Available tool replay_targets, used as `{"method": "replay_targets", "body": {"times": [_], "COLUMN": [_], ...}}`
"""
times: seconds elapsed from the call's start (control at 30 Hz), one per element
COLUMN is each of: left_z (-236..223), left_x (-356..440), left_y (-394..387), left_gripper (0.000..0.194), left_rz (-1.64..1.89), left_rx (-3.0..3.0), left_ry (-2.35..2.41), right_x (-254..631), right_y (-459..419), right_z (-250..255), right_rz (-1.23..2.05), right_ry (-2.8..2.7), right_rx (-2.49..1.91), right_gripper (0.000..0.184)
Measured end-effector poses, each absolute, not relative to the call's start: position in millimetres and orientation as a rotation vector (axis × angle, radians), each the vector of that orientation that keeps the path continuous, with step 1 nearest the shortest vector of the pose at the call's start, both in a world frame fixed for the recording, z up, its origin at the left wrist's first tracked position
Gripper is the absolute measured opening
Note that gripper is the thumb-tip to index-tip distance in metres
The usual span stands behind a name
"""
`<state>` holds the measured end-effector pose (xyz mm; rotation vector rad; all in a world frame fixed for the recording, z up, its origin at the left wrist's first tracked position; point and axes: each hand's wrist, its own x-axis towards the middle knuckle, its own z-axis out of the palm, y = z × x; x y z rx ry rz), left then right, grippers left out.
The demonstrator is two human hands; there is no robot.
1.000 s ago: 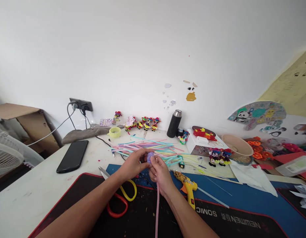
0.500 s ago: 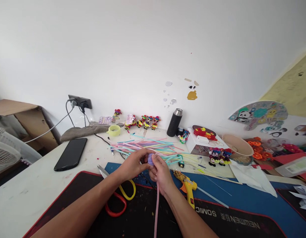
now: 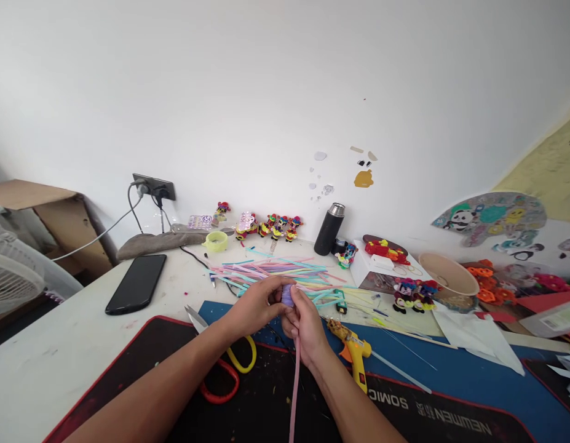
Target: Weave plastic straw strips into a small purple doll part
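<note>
Both my hands meet over the near middle of the desk. My left hand [image 3: 256, 306] and my right hand [image 3: 305, 325] are closed together around a small purple fuzzy ball [image 3: 288, 296]. A long pink pipe cleaner [image 3: 294, 394] runs from under my right hand down toward me. Just behind my hands lies a heap of pastel pipe cleaners [image 3: 275, 272]. Scissors with yellow and red handles [image 3: 229, 364] lie under my left forearm. A yellow glue gun [image 3: 353, 352] lies to the right of my right hand.
A black phone [image 3: 137, 283] lies at the left, a tape roll [image 3: 215, 241] and a black flask [image 3: 329, 229] stand near the wall. Small colourful figures [image 3: 275, 226], a white box [image 3: 381, 264], a bowl [image 3: 448, 277] and paper scraps crowd the right. A fan [image 3: 12, 280] stands at far left.
My hands stay closed on the purple ball, with small shifts of the fingers. The view has drifted slightly.
</note>
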<state>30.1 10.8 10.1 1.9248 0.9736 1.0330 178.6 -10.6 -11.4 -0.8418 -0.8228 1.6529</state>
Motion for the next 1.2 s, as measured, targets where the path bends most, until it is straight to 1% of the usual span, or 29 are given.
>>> {"method": "replay_targets", "body": {"times": [0.1,0.27,0.43,0.63,0.83,0.93,1.13,1.2], "left_z": [13.4,8.2,2.4,2.8,8.0,10.9,4.4,1.2], "left_x": [30.0,30.2,30.5,29.4,27.8,27.3,27.4,27.7], "left_y": [10.6,12.8,16.9,18.3,14.4,12.5,16.5,18.5], "left_gripper": [0.047,0.053,0.048,0.055,0.046,0.045,0.056,0.056], "left_rz": [1.047,1.074,1.115,1.131,1.13,1.133,1.138,1.134], "left_rx": [1.896,1.776,1.627,1.557,1.658,1.682,1.513,1.481], "left_ry": [0.984,0.906,0.818,0.812,0.889,0.897,0.824,0.798], "right_x": [180.6,182.6,183.5,183.3,180.4,180.5,180.9,180.4], "right_y": [-10.7,-10.2,-9.8,-9.8,-13.5,-14.1,-14.0,-15.1], "right_z": [-8.7,-5.0,-5.1,-2.8,2.3,3.2,3.9,5.3], "right_rz": [1.718,1.742,1.791,1.875,1.855,1.87,1.872,1.853], "right_ry": [-0.791,-0.753,-0.735,-0.75,-0.731,-0.723,-0.707,-0.702], "right_rx": [-0.8,-0.792,-0.754,-0.734,-0.734,-0.738,-0.713,-0.706], "right_gripper": [0.053,0.053,0.052,0.059,0.057,0.056,0.05,0.05]}}
